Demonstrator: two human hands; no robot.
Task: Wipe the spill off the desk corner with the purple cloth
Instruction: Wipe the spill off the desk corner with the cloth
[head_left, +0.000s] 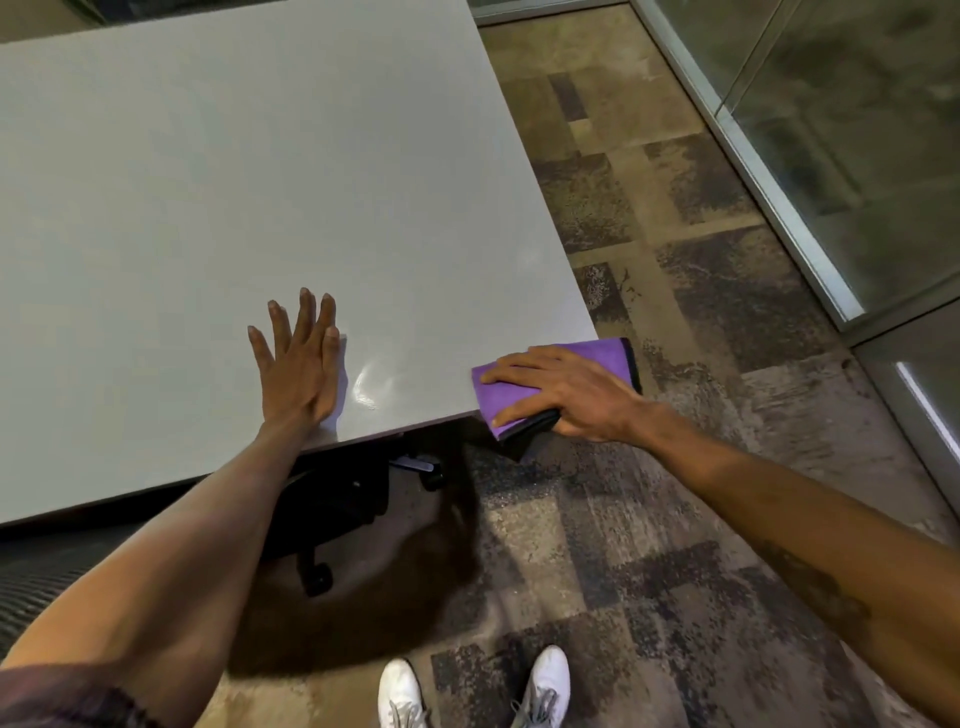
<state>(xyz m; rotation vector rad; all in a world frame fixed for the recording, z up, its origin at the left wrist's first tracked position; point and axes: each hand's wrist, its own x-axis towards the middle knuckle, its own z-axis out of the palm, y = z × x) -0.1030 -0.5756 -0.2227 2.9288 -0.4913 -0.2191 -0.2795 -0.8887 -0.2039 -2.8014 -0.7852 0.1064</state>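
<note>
My right fingers (506, 371) lie spread and flat on the cloth (605, 356), pressing it onto the table (260, 182); the thumb curls round the cloth's near edge, so that hand is holding it down more than gripping it. My left fingers (304, 317) are splayed wide and empty, palm flat on the table, bracing.

The cloth sits right under my right fingers at the corner, overhanging both edges, part of it drooping below the near one. It is folded, purple on top with a dark border and a dark underside, and looks soft and thick.

Between my two hands, just left of the right fingertips, a wet smear (371, 387) shines in curved streaks. I judge the wiping is under way but not finished: the cloth is on the corner, yet that streak is left. Whether anything wet lies under the cloth I cannot tell. Beyond the fingers the table shows nothing else.
</note>
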